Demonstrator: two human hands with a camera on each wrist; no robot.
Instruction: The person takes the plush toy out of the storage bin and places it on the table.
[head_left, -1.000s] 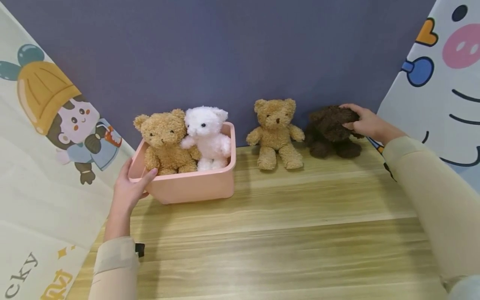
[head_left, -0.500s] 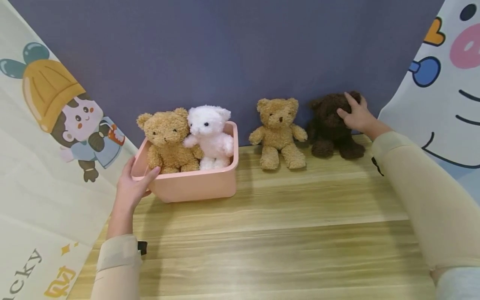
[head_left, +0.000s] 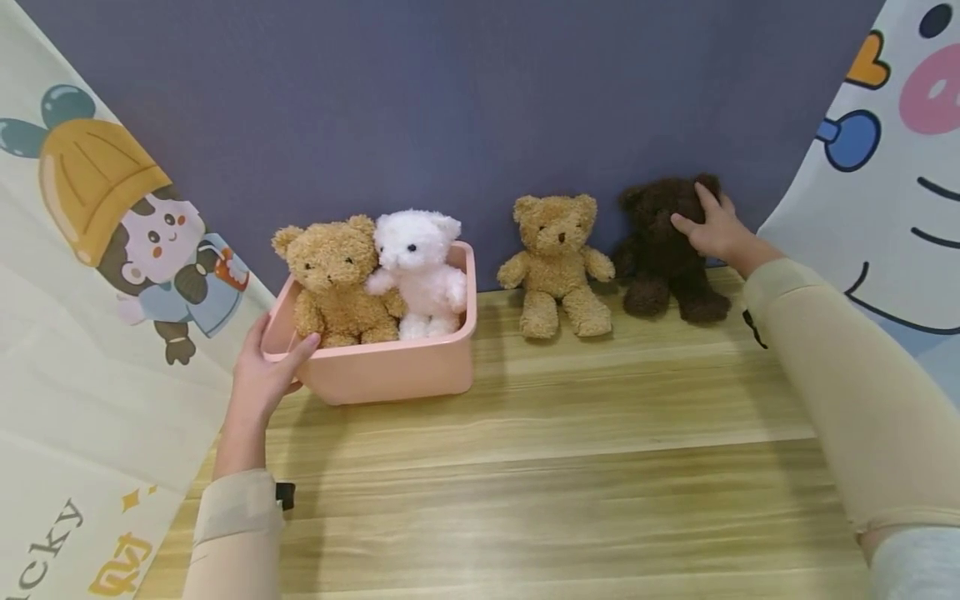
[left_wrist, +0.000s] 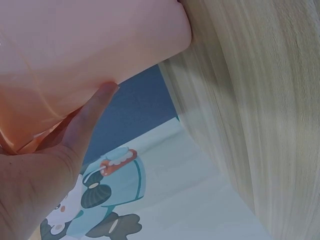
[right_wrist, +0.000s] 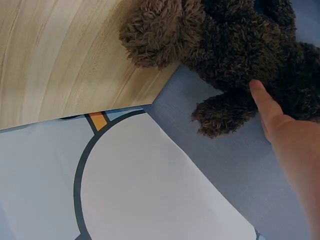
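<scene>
A pink storage bin (head_left: 390, 372) stands at the left of the wooden surface. My left hand (head_left: 260, 375) grips its near left corner, thumb over the rim and fingers outside. Inside sit a tan teddy bear (head_left: 337, 279) and a white plush toy (head_left: 416, 271). Another tan teddy bear (head_left: 557, 267) sits against the wall to the right. Beside it a dark brown teddy bear (head_left: 663, 242) leans upright at the wall. My right hand (head_left: 723, 229) rests on its head with fairly straight, spread fingers. In the right wrist view, one straight finger (right_wrist: 270, 107) touches the dark fur.
A blue-grey wall (head_left: 480, 100) runs along the back. Printed cloth panels, a left one (head_left: 82, 375) and a right one (head_left: 900, 250), flank the wooden surface (head_left: 525, 475). Its striped boards extend toward me.
The dark brown bear has tipped back from a slumped pose to sit upright against the wall, with my right hand at its head. My left hand has stayed on the bin.
</scene>
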